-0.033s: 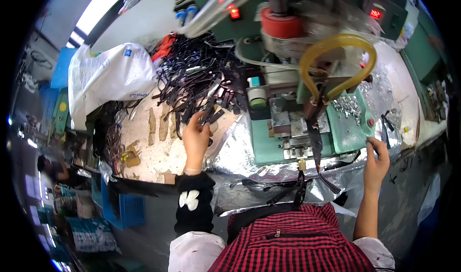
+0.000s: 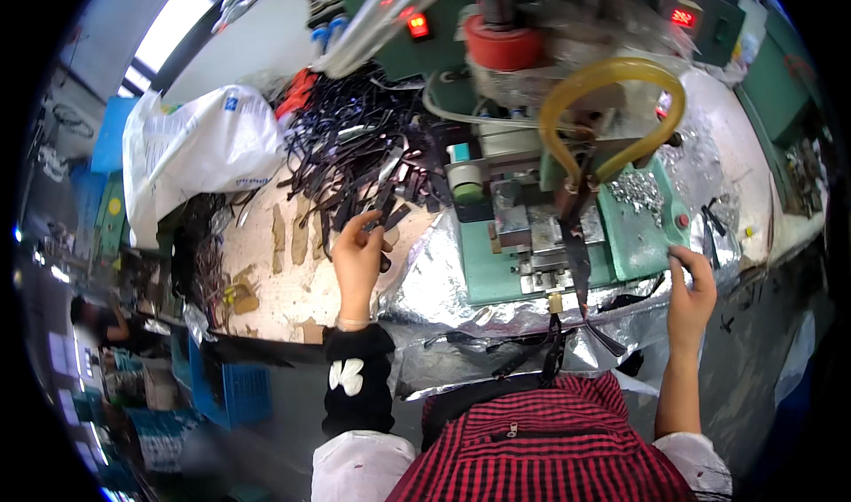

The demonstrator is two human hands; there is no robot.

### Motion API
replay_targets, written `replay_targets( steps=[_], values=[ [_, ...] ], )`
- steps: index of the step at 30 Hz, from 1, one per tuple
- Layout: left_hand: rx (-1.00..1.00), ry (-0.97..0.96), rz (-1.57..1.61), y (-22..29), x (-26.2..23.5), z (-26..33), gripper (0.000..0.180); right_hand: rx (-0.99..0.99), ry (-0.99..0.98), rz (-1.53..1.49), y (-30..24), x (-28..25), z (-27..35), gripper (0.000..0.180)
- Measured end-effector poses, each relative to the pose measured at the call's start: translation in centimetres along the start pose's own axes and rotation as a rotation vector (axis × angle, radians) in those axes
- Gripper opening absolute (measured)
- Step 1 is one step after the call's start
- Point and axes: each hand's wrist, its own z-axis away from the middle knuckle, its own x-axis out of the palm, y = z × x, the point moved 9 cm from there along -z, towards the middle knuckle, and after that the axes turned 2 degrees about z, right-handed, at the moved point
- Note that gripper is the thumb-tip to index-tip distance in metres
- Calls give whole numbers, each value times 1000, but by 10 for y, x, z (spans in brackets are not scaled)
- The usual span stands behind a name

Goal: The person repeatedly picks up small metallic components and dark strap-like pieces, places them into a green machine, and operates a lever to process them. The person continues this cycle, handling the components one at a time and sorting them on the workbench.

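Observation:
My left hand (image 2: 357,258) is at the near edge of a tangled heap of black straps (image 2: 355,139). Its fingers are curled, and a dark strap end (image 2: 385,262) shows beside them. My right hand (image 2: 691,294) hovers by the near right corner of the green machine bed (image 2: 638,258), just below a red button (image 2: 683,221). Its fingers are loosely bent, with nothing visible in them. Between my hands stands the machine's metal fixture (image 2: 542,236). A dark strap (image 2: 576,258) hangs down its front, below a looped yellow tube (image 2: 612,68).
Small shiny metal pieces (image 2: 638,192) lie on the right of the bed. Crinkled foil (image 2: 425,280) covers the table's front. A white bag (image 2: 199,143) stands at left, and a blue crate (image 2: 244,396) sits below. A red press part (image 2: 503,43) is overhead.
The view has shifted slightly, so the machine appears a little further left. My right hand is marginally nearer the red button. My left hand stays by the strap heap.

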Motion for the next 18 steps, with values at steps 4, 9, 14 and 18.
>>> replay_targets(
  steps=[4,9,14,18],
  values=[
    [-31,-118,462,44,24,8,32,-316,-187,-153,-111,37,-32,15],
    [129,153,338,51,19,34,18,-148,-102,-440,-112,88,-43,18],
    [229,161,290,95,25,62,13,78,-144,-695,-95,101,-27,38],
    [917,43,556,231,21,99,13,91,-188,-774,-101,104,-29,43]
  ],
)
